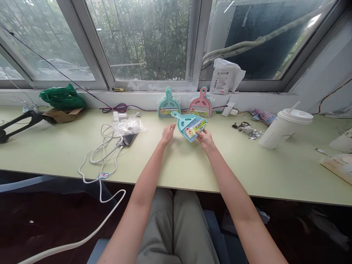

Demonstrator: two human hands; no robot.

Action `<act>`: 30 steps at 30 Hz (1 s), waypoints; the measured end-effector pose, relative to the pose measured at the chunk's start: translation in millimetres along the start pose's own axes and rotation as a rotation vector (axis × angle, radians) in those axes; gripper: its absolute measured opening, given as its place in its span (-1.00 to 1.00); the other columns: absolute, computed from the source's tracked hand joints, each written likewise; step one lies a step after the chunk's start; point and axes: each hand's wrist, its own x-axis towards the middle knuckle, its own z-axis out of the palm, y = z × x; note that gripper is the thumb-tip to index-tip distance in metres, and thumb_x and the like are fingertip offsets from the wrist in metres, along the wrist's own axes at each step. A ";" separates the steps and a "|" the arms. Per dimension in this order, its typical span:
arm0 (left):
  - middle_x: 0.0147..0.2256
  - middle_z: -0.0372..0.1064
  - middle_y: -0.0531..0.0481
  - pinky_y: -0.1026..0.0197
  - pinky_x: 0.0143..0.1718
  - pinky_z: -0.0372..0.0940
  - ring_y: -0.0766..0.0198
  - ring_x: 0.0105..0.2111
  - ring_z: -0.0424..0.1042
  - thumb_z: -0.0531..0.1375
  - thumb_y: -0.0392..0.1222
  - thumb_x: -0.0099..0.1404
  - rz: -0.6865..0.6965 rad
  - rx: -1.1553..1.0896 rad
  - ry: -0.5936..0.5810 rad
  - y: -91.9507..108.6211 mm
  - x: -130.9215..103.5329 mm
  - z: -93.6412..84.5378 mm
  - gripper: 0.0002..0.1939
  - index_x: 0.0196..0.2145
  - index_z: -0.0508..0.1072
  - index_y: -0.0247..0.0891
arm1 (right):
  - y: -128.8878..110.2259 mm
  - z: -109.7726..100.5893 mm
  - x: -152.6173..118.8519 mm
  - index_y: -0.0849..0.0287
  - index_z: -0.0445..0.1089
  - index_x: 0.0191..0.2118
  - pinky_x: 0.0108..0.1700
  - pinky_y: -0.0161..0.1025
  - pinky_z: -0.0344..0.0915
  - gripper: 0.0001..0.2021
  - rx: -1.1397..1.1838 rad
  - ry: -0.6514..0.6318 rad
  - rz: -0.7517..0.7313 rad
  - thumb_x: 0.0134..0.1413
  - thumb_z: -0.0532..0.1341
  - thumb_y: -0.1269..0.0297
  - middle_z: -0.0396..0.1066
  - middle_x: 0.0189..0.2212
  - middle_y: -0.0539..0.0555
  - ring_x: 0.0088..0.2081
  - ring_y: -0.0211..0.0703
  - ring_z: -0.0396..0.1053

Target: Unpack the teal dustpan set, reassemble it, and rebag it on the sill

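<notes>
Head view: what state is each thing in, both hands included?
Right hand: fingers gripping the front teal dustpan set
Front teal dustpan set: tilted, label showing
Left hand: empty, beside that set
Rear teal dustpan set: upright
Pink dustpan set: upright
White cup: lid on, straw in
Green bag: crumpled
Phone: partly covered; screen unreadable

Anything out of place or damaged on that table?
White cables lie in loose loops by the phone, one hanging over the front edge of the table: untidy, could snag. No spill or damage visible.
</notes>
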 end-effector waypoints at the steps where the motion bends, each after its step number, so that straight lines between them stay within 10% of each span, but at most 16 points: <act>1: 0.19 0.16 -0.25 -0.12 0.20 -0.01 -0.04 0.23 0.06 -0.09 -0.01 0.37 -0.011 0.213 0.119 -7.2 1.8 -7.2 -0.53 0.09 0.33 -0.28 | -0.3 -2.5 0.4 0.19 0.34 -0.27 -0.23 -0.29 0.51 -0.75 -0.002 -0.002 -0.014 -0.11 0.28 0.59 0.53 -0.36 0.03 -0.31 -0.20 0.52; 5: 0.34 -0.28 -0.32 -0.20 0.26 -0.27 -0.07 0.34 -0.37 0.01 -0.16 0.29 -0.150 0.747 0.322 -41.4 5.9 -31.7 -0.36 0.28 0.03 -0.42 | 0.9 -9.3 1.8 0.20 0.33 -0.27 -0.26 -0.30 0.52 -0.73 -0.018 0.003 -0.035 -0.14 0.29 0.59 0.53 -0.37 0.04 -0.32 -0.19 0.52; 9: 0.26 -0.04 -0.45 -0.21 0.20 -0.09 -0.14 0.28 -0.08 -0.04 -0.15 0.32 -0.328 0.768 0.212 -55.9 8.0 -38.6 -0.34 0.31 -0.07 -0.46 | 1.2 -9.3 1.4 0.19 0.32 -0.26 -0.23 -0.27 0.52 -0.71 -0.021 -0.017 -0.054 -0.16 0.31 0.56 0.53 -0.35 0.04 -0.30 -0.18 0.52; 14: -0.04 0.39 -0.16 0.01 0.11 0.09 0.07 0.04 0.31 0.03 -0.15 0.32 0.026 0.685 -0.004 -36.5 7.6 -29.3 -0.48 0.22 0.13 -0.14 | -2.2 -6.2 -1.5 0.18 0.32 -0.27 -0.22 -0.26 0.52 -0.72 -0.018 -0.038 -0.051 -0.15 0.31 0.57 0.53 -0.37 0.02 -0.31 -0.18 0.53; 19: 0.12 0.22 -0.35 -0.08 0.09 0.10 -0.11 0.17 0.15 0.23 -0.13 0.17 -0.075 0.686 -0.068 -27.6 6.2 -28.6 -0.19 0.28 -0.03 -0.27 | -6.2 -6.5 -3.5 0.18 0.32 -0.28 -0.19 -0.25 0.52 -0.72 -0.031 -0.013 -0.034 -0.15 0.30 0.57 0.53 -0.36 0.03 -0.28 -0.18 0.52; 24: 0.08 0.31 -0.14 -0.20 0.23 -0.16 0.00 0.11 0.24 0.05 -0.41 0.20 -0.044 0.672 -0.155 -30.5 4.2 -46.8 -0.59 -0.04 0.45 -0.13 | -6.7 -8.9 -3.1 0.18 0.32 -0.27 -0.13 -0.20 0.51 -0.71 -0.036 -0.002 -0.042 -0.17 0.31 0.57 0.53 -0.34 0.04 -0.24 -0.14 0.52; 30: -0.12 0.38 -0.25 -0.25 0.23 -0.27 -0.05 0.05 0.22 0.00 -0.39 0.24 -0.019 0.810 0.295 -25.7 0.6 -47.9 -0.68 -0.21 0.52 -0.25 | -6.5 -6.5 -2.5 0.18 0.31 -0.26 -0.14 -0.16 0.51 -0.73 -0.053 0.004 -0.036 -0.12 0.28 0.58 0.53 -0.39 0.02 -0.28 -0.14 0.53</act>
